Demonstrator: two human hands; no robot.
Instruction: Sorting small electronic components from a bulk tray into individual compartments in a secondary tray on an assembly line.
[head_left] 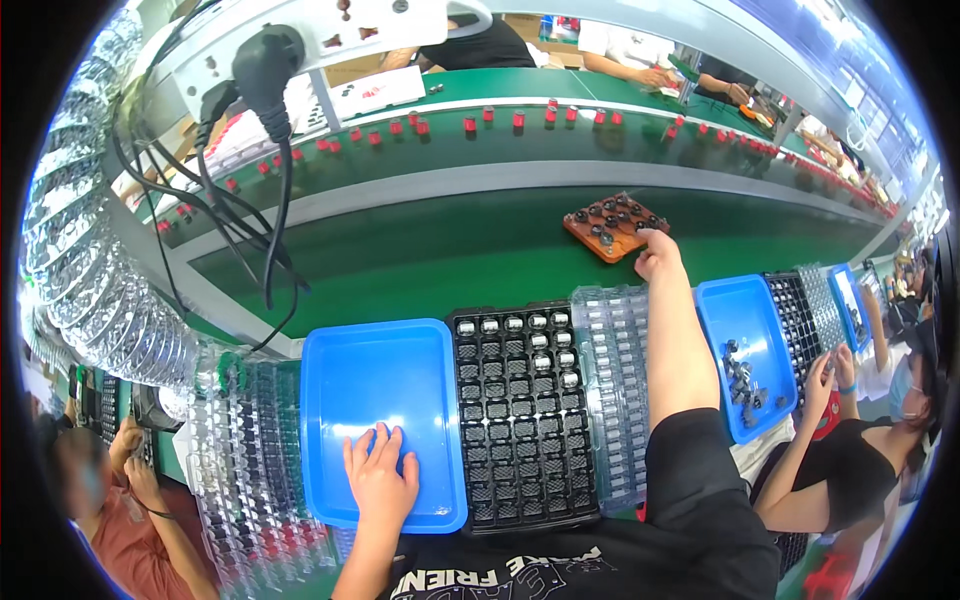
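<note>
My left hand (382,472) lies with spread fingers on the bottom of a blue plastic tray (375,350) in front of me. My right arm reaches forward across the bench. At the near right corner of an orange-brown block (600,240), my right hand (657,255) has its fingers curled together, with the index fingertip at the black parts. Whatever it pinches is too small to make out. Several small black parts (608,222) stand on the block, which rests on the green surface. A black compartment tray (520,430) beside the blue tray has silvery cylindrical parts in its upper cells.
Clear plastic trays (612,400) flank the black tray and the blue tray. Another blue tray (735,320) at the right holds loose dark parts. Red pieces (470,125) line the conveyor beyond. Black cables (275,200) and a silver duct (85,260) hang at left. Other people work on both sides.
</note>
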